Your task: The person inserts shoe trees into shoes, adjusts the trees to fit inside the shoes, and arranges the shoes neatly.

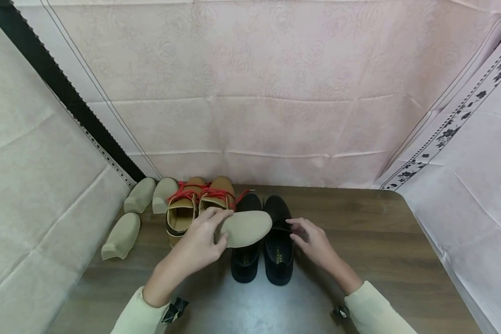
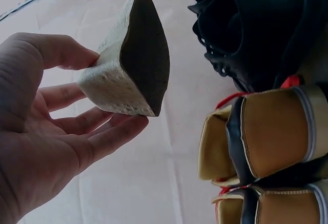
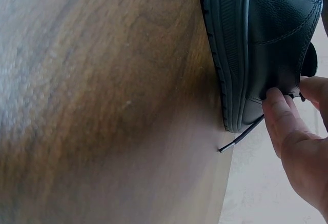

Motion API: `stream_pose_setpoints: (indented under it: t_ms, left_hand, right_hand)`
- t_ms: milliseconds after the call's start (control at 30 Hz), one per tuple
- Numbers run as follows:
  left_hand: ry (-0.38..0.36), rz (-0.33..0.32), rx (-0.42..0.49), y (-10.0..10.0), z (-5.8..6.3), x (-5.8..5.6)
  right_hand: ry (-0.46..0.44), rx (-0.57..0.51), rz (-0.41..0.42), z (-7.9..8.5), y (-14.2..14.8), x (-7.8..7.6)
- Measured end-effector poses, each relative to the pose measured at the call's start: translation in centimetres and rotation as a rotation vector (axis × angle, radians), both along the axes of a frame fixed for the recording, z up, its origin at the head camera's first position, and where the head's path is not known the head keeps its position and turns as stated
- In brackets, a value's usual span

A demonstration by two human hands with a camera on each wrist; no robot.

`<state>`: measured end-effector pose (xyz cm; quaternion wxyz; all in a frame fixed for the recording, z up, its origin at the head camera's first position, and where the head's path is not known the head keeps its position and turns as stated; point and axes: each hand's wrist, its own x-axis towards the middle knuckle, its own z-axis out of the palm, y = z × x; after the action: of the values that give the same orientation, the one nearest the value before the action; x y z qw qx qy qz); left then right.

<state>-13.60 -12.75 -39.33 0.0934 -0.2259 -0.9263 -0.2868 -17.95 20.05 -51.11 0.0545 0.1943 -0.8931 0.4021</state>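
Note:
My left hand [image 1: 202, 236] pinches a beige toe-shaped shoe form [image 1: 247, 228] between thumb and fingers. Seen in the left wrist view, the form [image 2: 118, 73] has a rounded pale shell and a dark, flat end face. In the head view it overlaps the left black shoe [image 1: 245, 266] and part of the right one. My right hand [image 1: 315, 243] holds the upper of the right black shoe [image 1: 279, 264] by its outer side, near the lacing. In the right wrist view, fingertips [image 3: 274, 95] lie against the black leather, and a lace end hangs beside the sole.
Tan shoes [image 1: 217, 195] with red laces stand just left of the black pair. Beyond them lie three more beige forms [image 1: 122, 235]. A patterned cloth [image 1: 275, 116] hangs behind the wooden surface [image 1: 359, 232], with further cloths at both sides.

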Motion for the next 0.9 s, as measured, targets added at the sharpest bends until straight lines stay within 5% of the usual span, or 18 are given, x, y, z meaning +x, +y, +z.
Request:
stream_pose_setpoints:
  t_ms: [900]
  left_hand:
    - [0.039,-0.163,-0.053,3.4,0.1,0.8]
  right_hand:
    - [-0.013,0.009,0.008,-0.1,0.2,-0.3]
